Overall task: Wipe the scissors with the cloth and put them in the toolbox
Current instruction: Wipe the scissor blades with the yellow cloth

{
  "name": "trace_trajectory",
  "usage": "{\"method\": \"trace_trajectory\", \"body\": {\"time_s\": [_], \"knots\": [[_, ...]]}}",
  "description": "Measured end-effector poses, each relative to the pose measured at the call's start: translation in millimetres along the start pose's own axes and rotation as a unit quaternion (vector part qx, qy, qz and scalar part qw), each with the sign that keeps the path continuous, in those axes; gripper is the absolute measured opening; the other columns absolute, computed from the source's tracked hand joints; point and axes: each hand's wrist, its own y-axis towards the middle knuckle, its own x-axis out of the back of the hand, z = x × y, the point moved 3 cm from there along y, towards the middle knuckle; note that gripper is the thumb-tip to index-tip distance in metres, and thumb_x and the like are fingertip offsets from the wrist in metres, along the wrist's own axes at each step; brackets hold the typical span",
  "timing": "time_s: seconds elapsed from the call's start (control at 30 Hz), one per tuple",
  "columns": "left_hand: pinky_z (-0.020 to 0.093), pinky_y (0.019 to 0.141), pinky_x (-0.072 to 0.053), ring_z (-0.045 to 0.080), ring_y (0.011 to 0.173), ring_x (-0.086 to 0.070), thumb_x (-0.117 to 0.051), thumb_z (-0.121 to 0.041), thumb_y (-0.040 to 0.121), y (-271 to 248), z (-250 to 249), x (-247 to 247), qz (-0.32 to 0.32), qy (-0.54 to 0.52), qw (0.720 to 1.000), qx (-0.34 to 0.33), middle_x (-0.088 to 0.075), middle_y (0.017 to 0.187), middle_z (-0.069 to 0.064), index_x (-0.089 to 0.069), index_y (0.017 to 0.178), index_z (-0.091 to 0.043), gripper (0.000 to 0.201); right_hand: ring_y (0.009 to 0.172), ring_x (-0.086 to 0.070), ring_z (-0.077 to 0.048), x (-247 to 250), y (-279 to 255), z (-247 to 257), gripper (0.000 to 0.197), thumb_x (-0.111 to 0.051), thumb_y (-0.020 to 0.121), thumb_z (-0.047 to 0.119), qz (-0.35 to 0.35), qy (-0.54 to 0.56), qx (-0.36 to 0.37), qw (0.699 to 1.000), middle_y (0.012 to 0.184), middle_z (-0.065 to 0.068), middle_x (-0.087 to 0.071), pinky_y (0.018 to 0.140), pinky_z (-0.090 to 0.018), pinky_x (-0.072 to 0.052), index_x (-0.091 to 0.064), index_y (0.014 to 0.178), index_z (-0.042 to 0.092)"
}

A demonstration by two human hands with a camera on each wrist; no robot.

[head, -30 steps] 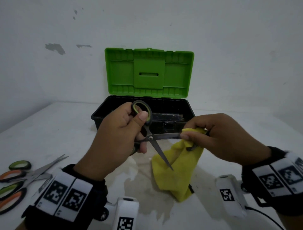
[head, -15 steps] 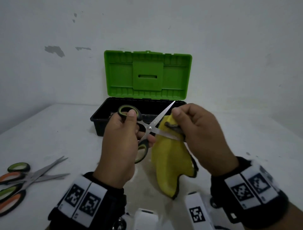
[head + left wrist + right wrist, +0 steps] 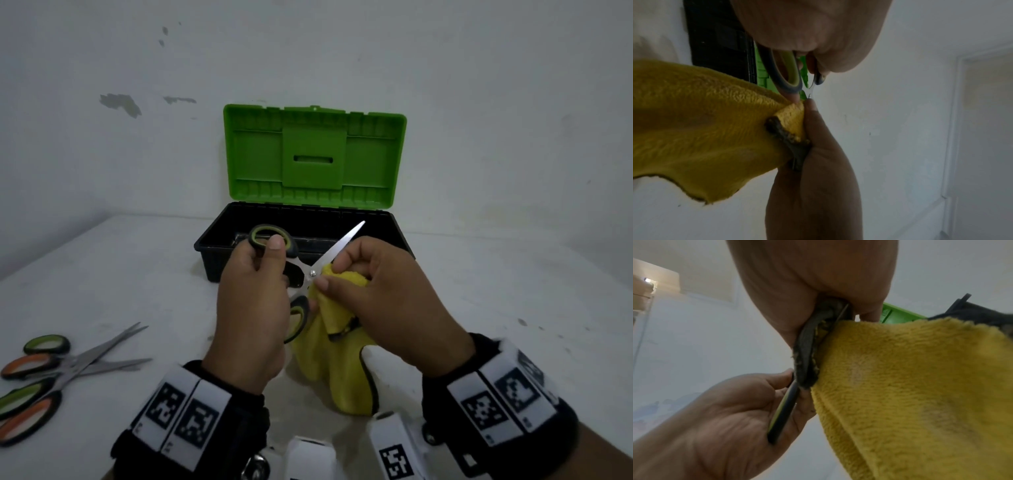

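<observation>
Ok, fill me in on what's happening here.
A person is wiping scissors with a yellow cloth. The left hand grips the handles; the right hand pinches the cloth around one blade near the pivot, while the other blade points up toward the open toolbox behind. More scissors lie on the table to the left.

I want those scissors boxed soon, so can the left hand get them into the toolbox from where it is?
Probably yes. The left hand grips the scissors just in front of the open toolbox, whose lid stands up. Only the right hand, pinching the cloth on one blade, must let go first.
</observation>
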Motion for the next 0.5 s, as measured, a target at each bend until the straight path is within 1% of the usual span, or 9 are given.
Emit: {"method": "trace_trajectory", "body": {"time_s": [0.07,0.1,0.2,0.27,0.33,0.37,0.43,0.47,0.5], "knots": [[0.046,0.063,-0.059,-0.001,0.046,-0.051,-0.049,-0.029,0.101,-1.4,1.5,1.1,0.001,-0.01,1.0,0.009,-0.057,0.052,-0.015,-0.066,0.094,-0.018,0.021,0.07,-0.071,-0.023,3.4,-1.5,-1.7,0.019,-0.08,0.081,0.025,0.015,-0.004,0.0,1.0,0.075,-0.007,-0.073,0.064,-0.042,-0.059,-0.062,0.08,0.019],[0.045,0.06,-0.059,-0.003,0.046,-0.052,-0.049,-0.028,0.101,-2.1,2.1,1.5,0.0,-0.011,1.0,0.007,-0.059,0.056,-0.015,-0.067,0.095,-0.019,0.021,0.07,-0.072,-0.022,5.7,-1.9,-3.0,0.019,-0.08,0.08,0.026,0.021,-0.005,-0.002,1.0,0.074,-0.006,-0.074,0.064,-0.042,-0.06,-0.062,0.079,0.02],[0.033,0.051,-0.056,-0.005,0.046,-0.053,-0.048,-0.028,0.102,-3.0,1.9,1.7,-0.009,-0.011,1.0,0.002,-0.061,0.068,-0.012,-0.065,0.097,-0.02,0.02,0.059,-0.067,-0.011,13.0,-3.2,-3.6,0.02,-0.082,0.078,0.027,0.024,-0.004,-0.008,1.0,0.068,-0.004,-0.072,0.052,-0.024,-0.053,-0.063,0.078,0.02],[0.036,0.053,-0.057,-0.003,0.047,-0.052,-0.047,-0.031,0.102,-2.6,2.3,0.5,-0.005,-0.008,1.0,-0.005,-0.06,0.07,-0.011,-0.064,0.096,-0.023,0.019,0.056,-0.065,-0.012,14.2,-2.2,-3.1,0.02,-0.082,0.078,0.027,0.024,-0.008,-0.006,1.0,0.067,-0.005,-0.071,0.05,-0.022,-0.051,-0.064,0.078,0.019],[0.039,0.059,-0.057,0.003,0.054,-0.053,-0.047,-0.035,0.101,-3.4,3.0,-2.9,0.001,0.018,0.999,-0.027,-0.061,0.072,-0.01,-0.062,0.096,-0.027,0.018,0.055,-0.065,-0.008,12.7,0.3,-2.9,0.02,-0.081,0.08,0.024,0.022,-0.001,0.0,1.0,0.065,-0.004,-0.071,0.051,-0.021,-0.051,-0.063,0.079,0.016],[0.034,0.057,-0.055,0.003,0.054,-0.053,-0.047,-0.035,0.101,-5.4,2.4,-5.0,0.006,0.023,0.999,-0.033,-0.061,0.072,-0.01,-0.062,0.098,-0.027,0.017,0.056,-0.067,-0.008,10.7,1.2,-2.3,0.019,-0.08,0.081,0.022,0.025,0.01,0.004,1.0,0.065,-0.004,-0.071,0.052,-0.022,-0.052,-0.062,0.079,0.015],[0.025,0.047,-0.05,-0.002,0.048,-0.054,-0.046,-0.033,0.102,-5.6,0.8,-5.1,0.012,0.011,1.0,-0.026,-0.061,0.064,-0.014,-0.061,0.102,-0.021,0.018,0.06,-0.069,-0.016,7.9,2.5,-1.8,0.019,-0.079,0.083,0.022,0.028,0.016,0.014,0.999,0.067,-0.006,-0.072,0.056,-0.028,-0.056,-0.062,0.08,0.014],[0.026,0.046,-0.052,-0.002,0.048,-0.055,-0.046,-0.032,0.102,-4.5,0.0,-3.6,0.014,0.0,1.0,-0.015,-0.06,0.06,-0.015,-0.061,0.103,-0.02,0.019,0.061,-0.069,-0.018,8.1,2.1,-1.3,0.019,-0.079,0.082,0.023,0.026,0.014,0.017,0.999,0.068,-0.007,-0.072,0.056,-0.028,-0.055,-0.062,0.08,0.015],[0.031,0.05,-0.056,0.0,0.05,-0.056,-0.047,-0.031,0.101,-3.3,-1.8,-1.8,0.017,-0.008,1.0,-0.005,-0.059,0.059,-0.013,-0.063,0.102,-0.019,0.02,0.061,-0.068,-0.019,9.3,1.5,-0.8,0.018,-0.079,0.082,0.023,0.027,0.015,0.019,0.999,0.068,-0.007,-0.072,0.055,-0.027,-0.054,-0.063,0.079,0.016]]}}
